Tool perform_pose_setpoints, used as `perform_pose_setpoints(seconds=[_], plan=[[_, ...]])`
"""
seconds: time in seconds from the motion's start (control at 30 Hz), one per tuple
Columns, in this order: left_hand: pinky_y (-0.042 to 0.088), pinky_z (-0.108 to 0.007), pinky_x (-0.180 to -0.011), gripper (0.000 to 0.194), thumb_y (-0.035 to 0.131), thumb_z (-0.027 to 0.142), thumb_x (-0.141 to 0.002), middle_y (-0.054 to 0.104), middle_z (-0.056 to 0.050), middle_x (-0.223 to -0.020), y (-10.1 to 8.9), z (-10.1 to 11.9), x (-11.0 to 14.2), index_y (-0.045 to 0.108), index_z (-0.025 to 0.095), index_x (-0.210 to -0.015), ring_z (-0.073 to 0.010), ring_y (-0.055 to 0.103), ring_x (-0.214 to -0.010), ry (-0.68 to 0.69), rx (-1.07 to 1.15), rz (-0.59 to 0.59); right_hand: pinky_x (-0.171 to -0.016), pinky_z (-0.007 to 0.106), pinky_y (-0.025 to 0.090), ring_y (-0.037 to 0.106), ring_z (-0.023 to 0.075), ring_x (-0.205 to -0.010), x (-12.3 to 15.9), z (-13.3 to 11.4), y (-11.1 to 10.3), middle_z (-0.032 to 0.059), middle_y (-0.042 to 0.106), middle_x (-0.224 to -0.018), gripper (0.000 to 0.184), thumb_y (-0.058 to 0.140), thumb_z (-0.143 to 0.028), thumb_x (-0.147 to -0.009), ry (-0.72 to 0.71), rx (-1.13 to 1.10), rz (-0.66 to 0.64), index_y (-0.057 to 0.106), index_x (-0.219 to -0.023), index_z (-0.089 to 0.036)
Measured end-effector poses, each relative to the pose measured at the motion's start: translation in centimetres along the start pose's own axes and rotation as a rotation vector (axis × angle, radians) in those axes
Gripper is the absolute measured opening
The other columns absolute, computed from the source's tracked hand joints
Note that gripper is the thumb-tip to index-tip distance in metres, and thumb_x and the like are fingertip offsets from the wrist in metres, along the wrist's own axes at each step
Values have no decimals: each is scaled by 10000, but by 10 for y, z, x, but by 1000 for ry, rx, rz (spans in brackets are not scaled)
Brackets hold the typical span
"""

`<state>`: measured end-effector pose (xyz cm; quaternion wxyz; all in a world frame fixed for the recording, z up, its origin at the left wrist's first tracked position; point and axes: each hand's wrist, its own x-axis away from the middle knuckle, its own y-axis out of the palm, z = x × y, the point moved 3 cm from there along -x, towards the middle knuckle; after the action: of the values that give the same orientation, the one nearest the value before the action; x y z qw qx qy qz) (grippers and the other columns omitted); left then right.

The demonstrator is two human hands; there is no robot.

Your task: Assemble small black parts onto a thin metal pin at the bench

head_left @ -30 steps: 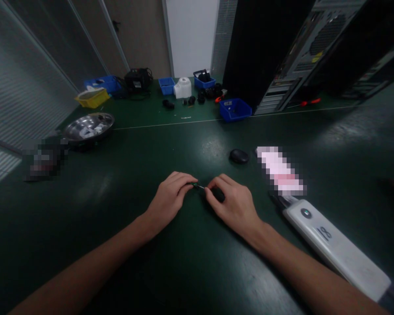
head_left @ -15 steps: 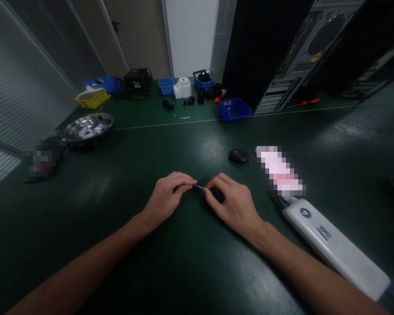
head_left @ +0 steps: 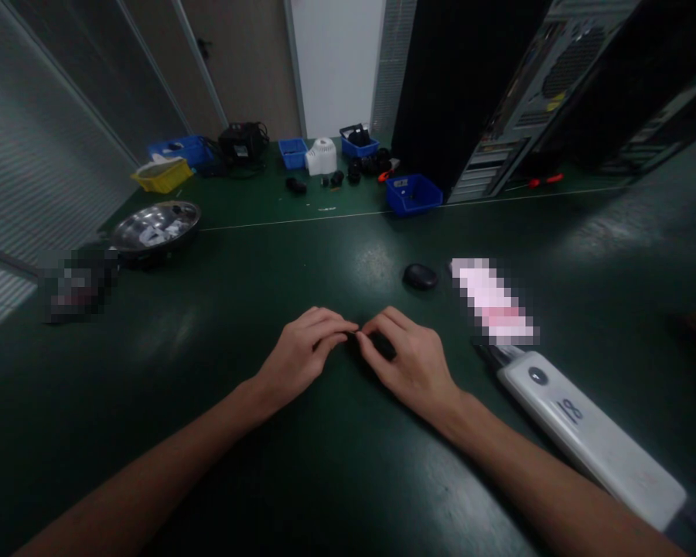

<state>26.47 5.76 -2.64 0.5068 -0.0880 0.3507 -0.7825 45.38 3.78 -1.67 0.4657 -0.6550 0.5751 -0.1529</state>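
In the middle of the green table (head_left: pixel 255 480), my left hand (head_left: pixel 301 352) and my right hand (head_left: pixel 414 356) meet at the fingertips. The left fingers lie pressed together over the thumb, pinching something too small and too covered to name. My right thumb and forefinger close on a thin piece between the two hands, of which only a sliver shows. A dark shape (head_left: pixel 385 345) sits in the hollow of the right hand; its kind is hidden. Just beyond that hand lies a black computer mouse (head_left: pixel 421 277).
To the right lie a blurred-out phone-like screen (head_left: pixel 490 298) and a white power bank-like case (head_left: pixel 595 437) marked 18. A metal bowl (head_left: pixel 124 232) stands at the left. Blue bins (head_left: pixel 414 195), a yellow bin (head_left: pixel 162 176) and a computer tower (head_left: pixel 499 147) line the back.
My left hand has moved slightly right, its fingertips now touching or nearly touching the right ones. The thin shiny rod seen between them before is now mostly covered.
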Motion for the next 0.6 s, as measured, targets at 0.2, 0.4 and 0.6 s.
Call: perform_pose_setpoints(seconds=[0.2,0.4,0.6], plan=[[477,-353,-956,399,394,254,-1017,607,-21,-1181,2,4,1,547,372,-1367,-150,528,-1094,-26,-94,-64,-662,271,402,625,141,-770,-1,5,-3,11,673,-957,190,537,-355,-1003,56,47,21,657,-938,-224],[488,-395,-892,483,360,183,-995,571,-81,-1165,7,6,0,471,316,-1447,-200,502,-1055,51,-271,-157,-619,279,374,625,153,-749,-2,8,-1,18,676,-950,194,533,-353,-995,118,166,-52,668,-929,-230],[489,-408,-959,470,344,168,-995,584,-65,-1199,5,5,0,483,305,-1423,-194,510,-1093,-9,-218,-140,-580,284,322,613,158,-737,-4,10,-4,13,661,-931,167,549,-342,-979,182,236,-69,661,-905,-241]])
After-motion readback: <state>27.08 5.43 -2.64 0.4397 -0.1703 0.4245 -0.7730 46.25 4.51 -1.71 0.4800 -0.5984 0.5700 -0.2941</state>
